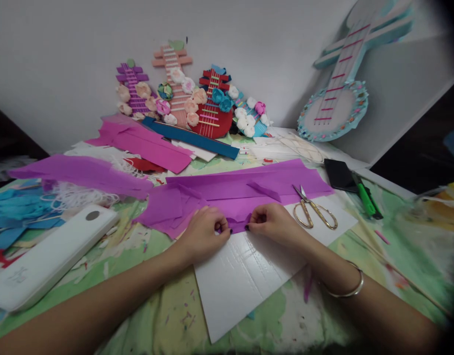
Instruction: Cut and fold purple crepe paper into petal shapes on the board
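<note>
Along the purple paper's point(227, 191) near edge, we see the left hand point(205, 230) and right hand point(275, 222) pinching it, a small gap between them. The paper overlaps the white board point(242, 276), which gives open room toward us; scissors point(307, 200) lie just beyond the right hand.

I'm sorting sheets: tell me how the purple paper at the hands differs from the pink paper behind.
The purple paper is violet, the pink paper a hotter magenta. The left hand and right hand pinch the purple paper's near edge; no hand touches the pink paper. The purple paper partly covers the white board; the pink paper lies apart from it. Both show folds or creases.
</note>
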Demonstrator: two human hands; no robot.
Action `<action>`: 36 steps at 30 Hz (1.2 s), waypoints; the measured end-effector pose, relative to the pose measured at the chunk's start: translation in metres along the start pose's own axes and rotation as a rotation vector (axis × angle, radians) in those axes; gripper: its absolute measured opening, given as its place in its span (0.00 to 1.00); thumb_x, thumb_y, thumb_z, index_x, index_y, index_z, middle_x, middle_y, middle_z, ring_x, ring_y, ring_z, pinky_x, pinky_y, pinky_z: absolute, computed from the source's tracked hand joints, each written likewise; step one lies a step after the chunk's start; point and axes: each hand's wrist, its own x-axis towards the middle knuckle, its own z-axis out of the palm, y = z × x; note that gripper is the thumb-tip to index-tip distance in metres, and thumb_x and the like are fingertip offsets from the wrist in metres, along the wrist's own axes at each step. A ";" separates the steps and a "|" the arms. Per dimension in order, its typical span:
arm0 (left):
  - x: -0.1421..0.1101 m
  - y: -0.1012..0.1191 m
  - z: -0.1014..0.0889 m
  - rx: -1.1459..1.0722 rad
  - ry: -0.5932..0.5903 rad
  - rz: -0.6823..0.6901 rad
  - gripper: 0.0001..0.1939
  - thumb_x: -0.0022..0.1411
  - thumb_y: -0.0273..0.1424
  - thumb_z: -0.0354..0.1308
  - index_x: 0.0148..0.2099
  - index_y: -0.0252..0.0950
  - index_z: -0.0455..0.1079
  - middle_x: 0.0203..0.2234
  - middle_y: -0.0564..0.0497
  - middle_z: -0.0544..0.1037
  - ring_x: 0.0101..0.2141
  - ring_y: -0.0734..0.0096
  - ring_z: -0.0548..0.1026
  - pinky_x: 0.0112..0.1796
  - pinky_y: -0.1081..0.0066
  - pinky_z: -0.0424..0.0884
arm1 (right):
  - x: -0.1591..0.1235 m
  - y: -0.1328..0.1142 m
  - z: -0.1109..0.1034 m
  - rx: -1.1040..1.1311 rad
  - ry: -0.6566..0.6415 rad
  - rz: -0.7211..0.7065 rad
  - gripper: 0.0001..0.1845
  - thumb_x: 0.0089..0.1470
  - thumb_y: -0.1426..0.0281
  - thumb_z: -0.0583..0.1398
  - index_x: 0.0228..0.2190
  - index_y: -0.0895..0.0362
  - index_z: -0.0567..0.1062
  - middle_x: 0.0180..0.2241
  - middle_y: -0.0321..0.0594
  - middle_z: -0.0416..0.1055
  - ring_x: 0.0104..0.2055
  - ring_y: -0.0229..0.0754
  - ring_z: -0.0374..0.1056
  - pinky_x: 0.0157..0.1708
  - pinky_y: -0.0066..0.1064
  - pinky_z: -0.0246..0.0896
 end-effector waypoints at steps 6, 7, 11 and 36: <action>0.001 0.001 0.001 0.032 0.014 -0.010 0.04 0.49 0.25 0.53 0.24 0.36 0.62 0.25 0.51 0.71 0.31 0.65 0.66 0.32 0.67 0.58 | 0.000 -0.003 0.000 -0.008 0.007 0.015 0.04 0.41 0.73 0.59 0.20 0.59 0.75 0.20 0.37 0.71 0.23 0.35 0.62 0.23 0.27 0.52; 0.000 0.002 0.001 0.031 0.017 -0.011 0.04 0.49 0.25 0.53 0.24 0.36 0.62 0.25 0.52 0.71 0.31 0.65 0.66 0.32 0.67 0.58 | 0.000 -0.003 0.000 -0.010 0.008 0.017 0.04 0.41 0.74 0.59 0.19 0.59 0.74 0.20 0.37 0.71 0.23 0.35 0.62 0.23 0.27 0.52; -0.002 0.002 -0.001 -0.012 0.028 0.032 0.03 0.50 0.25 0.54 0.30 0.37 0.64 0.27 0.53 0.70 0.31 0.66 0.66 0.32 0.68 0.59 | -0.001 -0.004 0.000 -0.016 0.019 0.017 0.02 0.40 0.74 0.60 0.19 0.59 0.73 0.20 0.36 0.70 0.23 0.35 0.62 0.23 0.27 0.51; -0.042 0.010 0.012 0.527 0.142 0.531 0.17 0.66 0.34 0.49 0.49 0.28 0.69 0.43 0.38 0.76 0.48 0.49 0.68 0.46 0.53 0.61 | -0.025 -0.001 0.018 -0.520 0.220 -0.784 0.10 0.59 0.76 0.55 0.34 0.60 0.77 0.29 0.42 0.73 0.35 0.42 0.62 0.36 0.35 0.58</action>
